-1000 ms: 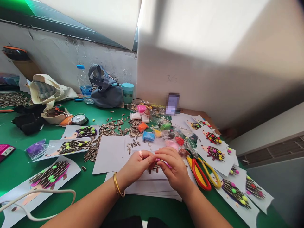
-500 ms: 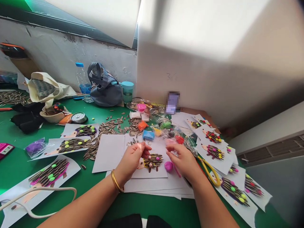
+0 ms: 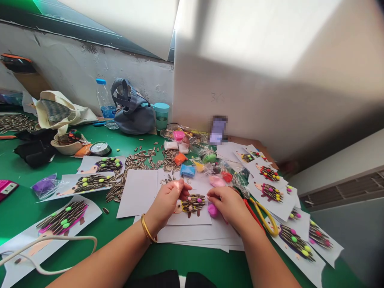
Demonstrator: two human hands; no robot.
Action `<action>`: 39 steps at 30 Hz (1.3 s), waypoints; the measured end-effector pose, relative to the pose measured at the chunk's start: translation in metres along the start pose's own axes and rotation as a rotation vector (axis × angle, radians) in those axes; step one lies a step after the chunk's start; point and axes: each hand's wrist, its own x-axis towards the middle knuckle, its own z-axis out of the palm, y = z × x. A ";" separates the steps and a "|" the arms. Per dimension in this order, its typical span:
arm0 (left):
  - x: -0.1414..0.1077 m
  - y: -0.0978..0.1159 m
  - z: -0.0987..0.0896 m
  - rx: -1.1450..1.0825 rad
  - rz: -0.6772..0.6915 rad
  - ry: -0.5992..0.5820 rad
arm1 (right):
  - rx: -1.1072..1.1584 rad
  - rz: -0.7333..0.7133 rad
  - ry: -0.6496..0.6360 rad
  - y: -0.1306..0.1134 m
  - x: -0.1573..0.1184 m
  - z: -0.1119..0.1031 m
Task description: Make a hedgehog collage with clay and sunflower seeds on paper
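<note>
A hedgehog picture (image 3: 193, 203), made of sunflower seeds with pink and magenta balls, lies on white paper between my hands. My left hand (image 3: 173, 197), below a gold bracelet, is raised over its left upper side, thumb and fingers pressed together; anything between them is too small to make out. Beside its right edge is my right hand (image 3: 223, 200), its fingertips closed in a pinch whose content I cannot make out. A magenta clay lump (image 3: 213, 210) sits under the right fingers. Red-handled and yellow-handled scissors (image 3: 267, 216) lie right of that hand.
Seed hedgehog cards lie left (image 3: 64, 218) and right (image 3: 295, 240). Behind my hands are loose sunflower seeds (image 3: 136, 162), blue clay (image 3: 187, 171) and other bagged clay. A bottle (image 3: 105, 104), grey-blue bag (image 3: 133, 112), cup (image 3: 161, 116) and phone (image 3: 218, 130) stand at the back.
My right hand has shifted slightly left and down, partly covering the magenta clay; more of the pink clay and red scissor handle shows. My left hand has hardly moved.
</note>
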 end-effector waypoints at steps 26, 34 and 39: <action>0.002 0.002 -0.001 0.089 0.024 0.157 | 0.079 0.068 -0.046 0.000 0.001 0.004; 0.006 0.001 -0.002 0.024 -0.030 0.206 | 0.056 0.073 -0.049 -0.005 0.002 0.005; 0.007 -0.003 -0.002 0.029 -0.021 0.193 | 0.073 0.082 -0.057 -0.005 0.002 0.006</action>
